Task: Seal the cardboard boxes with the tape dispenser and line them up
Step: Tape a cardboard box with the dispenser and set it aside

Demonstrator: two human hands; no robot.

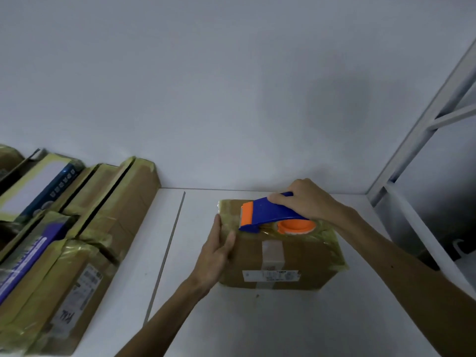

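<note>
One box (283,256): right hand (306,199) grips one tape dispenser (268,212) atop it; left hand (216,253) flat against side; four-plus other boxes (85,228) nearby.

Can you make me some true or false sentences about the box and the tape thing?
1. The right hand grips the tape dispenser. True.
2. The tape dispenser is red and green. False: it is blue and orange.
3. The left hand rests against the left side of the cardboard box. True.
4. The tape dispenser lies on the floor. False: it is on top of the cardboard box.
5. Other boxes stand further to the left. True.
</note>
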